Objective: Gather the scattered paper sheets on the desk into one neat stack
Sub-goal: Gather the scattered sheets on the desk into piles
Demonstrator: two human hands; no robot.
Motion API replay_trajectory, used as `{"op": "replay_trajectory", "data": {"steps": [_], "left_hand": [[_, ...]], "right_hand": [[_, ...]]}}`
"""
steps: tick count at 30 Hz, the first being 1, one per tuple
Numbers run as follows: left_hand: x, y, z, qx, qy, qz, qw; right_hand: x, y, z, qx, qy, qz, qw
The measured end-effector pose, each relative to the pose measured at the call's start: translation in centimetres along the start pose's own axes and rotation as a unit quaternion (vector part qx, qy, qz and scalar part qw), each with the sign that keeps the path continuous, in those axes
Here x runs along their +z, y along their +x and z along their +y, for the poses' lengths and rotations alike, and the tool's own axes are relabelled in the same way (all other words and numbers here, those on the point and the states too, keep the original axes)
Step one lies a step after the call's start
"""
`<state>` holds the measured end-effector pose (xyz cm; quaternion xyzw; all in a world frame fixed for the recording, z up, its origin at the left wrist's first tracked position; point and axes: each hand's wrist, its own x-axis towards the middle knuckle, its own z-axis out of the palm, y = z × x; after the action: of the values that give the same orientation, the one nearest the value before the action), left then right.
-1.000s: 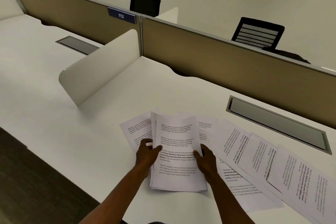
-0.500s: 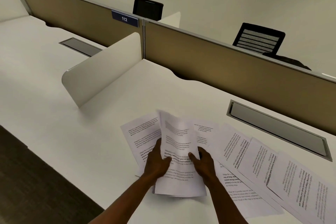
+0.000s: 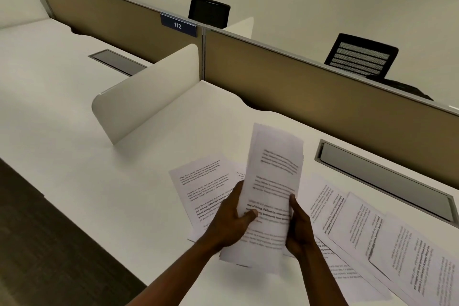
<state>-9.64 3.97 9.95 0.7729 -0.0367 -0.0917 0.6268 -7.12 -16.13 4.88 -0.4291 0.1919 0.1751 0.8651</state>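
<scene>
The person has a bundle of sheets (image 3: 269, 196) held up off the desk (image 3: 119, 181), left hand (image 3: 229, 222) gripping its left edge with the thumb over the front and the fingers behind, right hand (image 3: 296, 226) clamped along the right edge, its fingers curled round the back. The step looks like squaring up. To do it well they'd probably want a looser grip, so the pages can slide, then tap the bottom edge on the desk (the top corners look staggered, so it isn't flush yet). Squeezing hard would just lock in the misalignment.

The bundle stands nearly upright, long axis running from near the person's wrists up and away, leaning slightly right, print facing the camera.

Plenty is still to collect: one loose sheet (image 3: 203, 189) lies flat to the left, and overlapping pages (image 3: 372, 236) fan out to the right at an angle.
</scene>
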Motion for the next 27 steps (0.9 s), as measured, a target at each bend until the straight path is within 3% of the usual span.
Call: {"op": "replay_trajectory", "data": {"steps": [4, 9, 17, 27], "left_hand": [[-1.0, 0.0, -1.9, -0.074, -0.026, 0.092, 0.993], [-2.0, 0.3, -5.5, -0.17, -0.018, 0.133, 0.976], [-2.8, 0.6, -8.1, -0.268, 0.132, 0.204, 0.932], [-4.2, 1.4, -9.1, -0.248, 0.002, 0.251, 0.936]], "right_hand": [[-1.0, 1.3, 0.0, -0.102, -0.118, 0.061, 0.986], [0.2, 2.4, -0.2, -0.095, -0.363, 0.04, 0.926], [4.2, 4.9, 1.3, -0.157, -0.607, 0.051, 0.777], [4.9, 7.6, 3.9, -0.101, -0.774, 0.044, 0.624]]}}
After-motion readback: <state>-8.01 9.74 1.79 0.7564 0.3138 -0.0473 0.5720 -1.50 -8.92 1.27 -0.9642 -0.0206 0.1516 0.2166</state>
